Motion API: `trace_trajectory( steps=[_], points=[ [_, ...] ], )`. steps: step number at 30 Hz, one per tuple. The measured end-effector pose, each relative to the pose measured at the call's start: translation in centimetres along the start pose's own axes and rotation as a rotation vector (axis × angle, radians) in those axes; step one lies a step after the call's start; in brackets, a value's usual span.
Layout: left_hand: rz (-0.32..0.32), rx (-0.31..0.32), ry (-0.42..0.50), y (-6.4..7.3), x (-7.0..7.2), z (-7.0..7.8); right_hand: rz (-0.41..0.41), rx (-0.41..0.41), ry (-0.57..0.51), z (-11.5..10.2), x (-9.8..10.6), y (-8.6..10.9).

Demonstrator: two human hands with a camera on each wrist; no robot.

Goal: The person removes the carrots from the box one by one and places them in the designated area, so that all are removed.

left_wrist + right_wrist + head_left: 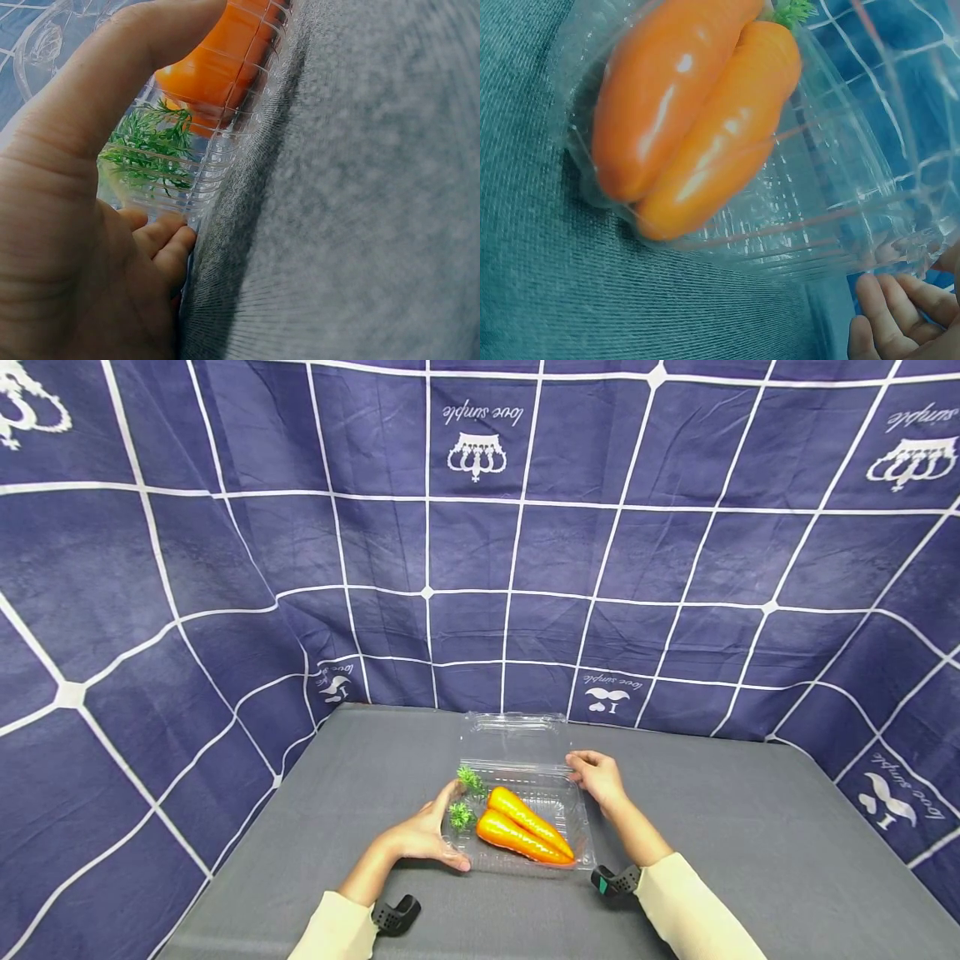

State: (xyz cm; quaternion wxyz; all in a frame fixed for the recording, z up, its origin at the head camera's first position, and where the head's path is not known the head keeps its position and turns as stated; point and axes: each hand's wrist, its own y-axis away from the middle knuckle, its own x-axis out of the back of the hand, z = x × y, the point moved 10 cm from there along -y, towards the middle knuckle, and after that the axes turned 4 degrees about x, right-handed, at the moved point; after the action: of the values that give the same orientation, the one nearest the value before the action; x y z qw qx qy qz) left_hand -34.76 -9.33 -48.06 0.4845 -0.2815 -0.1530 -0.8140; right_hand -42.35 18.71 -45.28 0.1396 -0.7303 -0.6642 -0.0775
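Note:
A clear plastic clamshell container (587,839) lies on the table, its lid (513,743) folded back towards the wall. Inside, two orange toy carrots (531,822) lie side by side at a slant, green leafy tops (461,815) to the left. My left hand (426,833) holds the container's left end, thumb at the front corner and fingers towards the back. In the left wrist view the thumb passes in front of the clear wall. At the back right, near the hinge, my right hand (597,778) pinches the edge of the lid between thumb and fingers.
The grey table (750,843) extends on both sides of the container. Behind it and along the sides hangs a blue cloth (570,552) with white lines. Black wristbands (395,916) sit below both hands.

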Motion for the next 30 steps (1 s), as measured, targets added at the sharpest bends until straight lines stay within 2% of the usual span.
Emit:
trace_trajectory(
  steps=[9,23,30],
  points=[
    [-0.006,0.027,-0.001,0.0,-0.1,-0.3,-0.006,-0.025,-0.002,0.7,-0.1,0.2],
    [-0.01,0.006,0.019,-0.1,-0.1,0.0,-0.017,-0.06,0.003,0.9,0.0,0.6],
    [-0.004,0.017,0.024,0.0,0.0,-0.3,0.12,-0.033,0.039,-0.4,1.7,1.4]
  ],
)
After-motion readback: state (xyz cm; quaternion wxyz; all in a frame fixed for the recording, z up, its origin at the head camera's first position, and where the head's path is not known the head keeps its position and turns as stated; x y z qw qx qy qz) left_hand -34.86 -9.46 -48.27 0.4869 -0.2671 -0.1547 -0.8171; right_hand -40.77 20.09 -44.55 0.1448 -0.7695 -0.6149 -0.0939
